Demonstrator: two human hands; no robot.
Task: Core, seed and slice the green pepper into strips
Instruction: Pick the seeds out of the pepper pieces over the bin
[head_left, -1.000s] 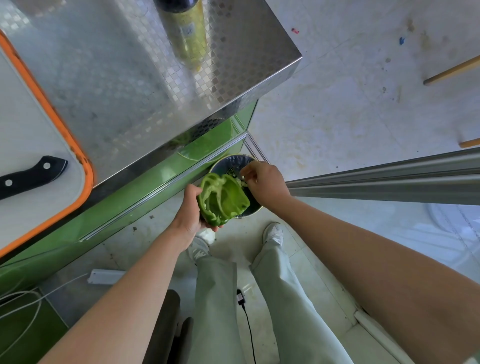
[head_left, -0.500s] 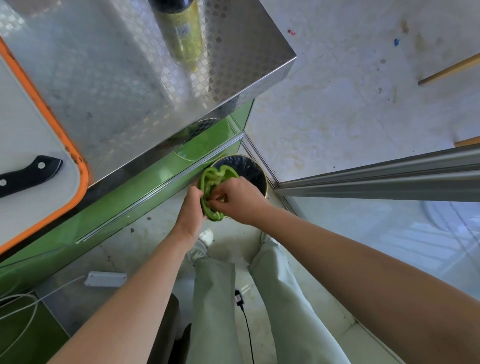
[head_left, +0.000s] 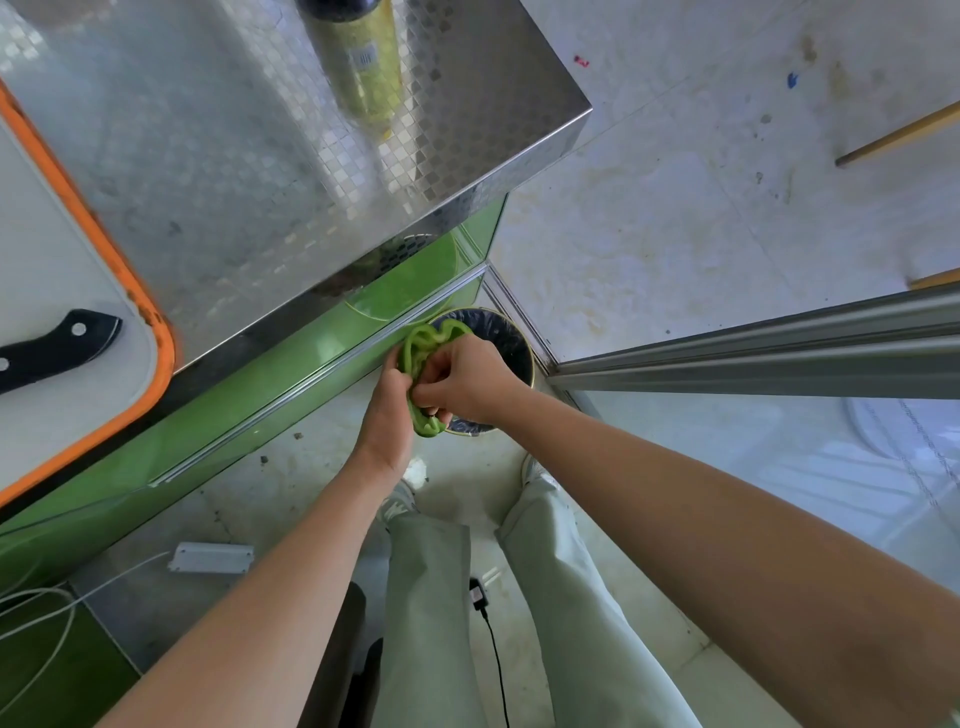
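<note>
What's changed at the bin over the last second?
The right hand moved left from over the bin into the green pepper, where its fingers now curl inside the cavity. The pepper has turned more edge-on to the camera. Unchanged: the left hand grips the pepper above the bin; the knife lies on the cutting board.

The person stands over a dark-lined bin on the floor, left hand gripping the green pepper from its left side. The right hand curls its fingers into the pepper's open hollow. Up on the steel surface, a black-handled knife lies on the orange-rimmed cutting board, a yellowish bottle well apart.
</note>
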